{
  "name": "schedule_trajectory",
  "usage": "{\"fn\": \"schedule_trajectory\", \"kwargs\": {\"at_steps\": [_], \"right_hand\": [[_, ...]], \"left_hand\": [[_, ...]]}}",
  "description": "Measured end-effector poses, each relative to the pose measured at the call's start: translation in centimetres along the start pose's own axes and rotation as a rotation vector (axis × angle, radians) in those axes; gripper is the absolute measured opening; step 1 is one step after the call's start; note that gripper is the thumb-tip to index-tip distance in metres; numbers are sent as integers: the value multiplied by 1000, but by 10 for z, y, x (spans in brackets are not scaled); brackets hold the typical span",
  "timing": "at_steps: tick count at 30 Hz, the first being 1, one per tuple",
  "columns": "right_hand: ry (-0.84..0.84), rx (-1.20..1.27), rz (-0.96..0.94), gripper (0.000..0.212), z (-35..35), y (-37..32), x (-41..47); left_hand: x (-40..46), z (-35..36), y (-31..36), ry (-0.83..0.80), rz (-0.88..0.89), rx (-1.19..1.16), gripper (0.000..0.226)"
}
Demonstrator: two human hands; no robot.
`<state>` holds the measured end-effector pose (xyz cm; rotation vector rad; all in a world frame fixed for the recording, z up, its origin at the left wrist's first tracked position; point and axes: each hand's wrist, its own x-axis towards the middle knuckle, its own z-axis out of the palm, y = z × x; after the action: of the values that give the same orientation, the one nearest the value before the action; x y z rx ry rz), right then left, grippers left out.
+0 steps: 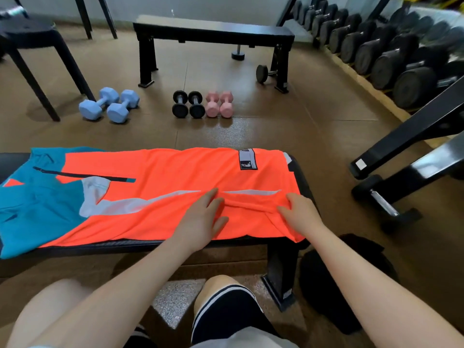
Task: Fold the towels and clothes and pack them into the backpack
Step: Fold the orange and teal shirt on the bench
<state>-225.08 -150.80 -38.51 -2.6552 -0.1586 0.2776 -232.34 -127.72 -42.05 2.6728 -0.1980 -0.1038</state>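
An orange and teal sports shirt (160, 187) with grey stripes lies spread along a black padded bench (298, 182). My left hand (200, 222) rests flat on the orange cloth near the shirt's hem, fingers apart. My right hand (298, 214) pinches a raised fold of the orange hem at the bench's right end. A black bag-like thing (344, 280), perhaps the backpack, lies on the floor to the right of the bench leg; I cannot tell if it is open.
On the floor beyond the bench lie two blue dumbbells (109, 106), two black ones (188, 104) and two pink ones (219, 104). A second black bench (213, 31) stands farther back. A dumbbell rack (391, 54) runs along the right, a stool (27, 36) stands at left.
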Motion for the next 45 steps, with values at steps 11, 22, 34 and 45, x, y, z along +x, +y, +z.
{"fn": "schedule_trajectory", "kwargs": {"at_steps": [11,22,34,45], "right_hand": [[97,156,193,35,-30,41,19],[30,471,87,6,-16,59,-34],[241,-30,-83,42,-24,54,-22],[-151,-493,-613,94,49,-14,29]], "left_hand": [[7,12,9,-62,82,244,96],[27,39,46,-13,104,308,117],[20,23,27,1,188,246,84],[1,-11,-33,78,-496,202,120]]}}
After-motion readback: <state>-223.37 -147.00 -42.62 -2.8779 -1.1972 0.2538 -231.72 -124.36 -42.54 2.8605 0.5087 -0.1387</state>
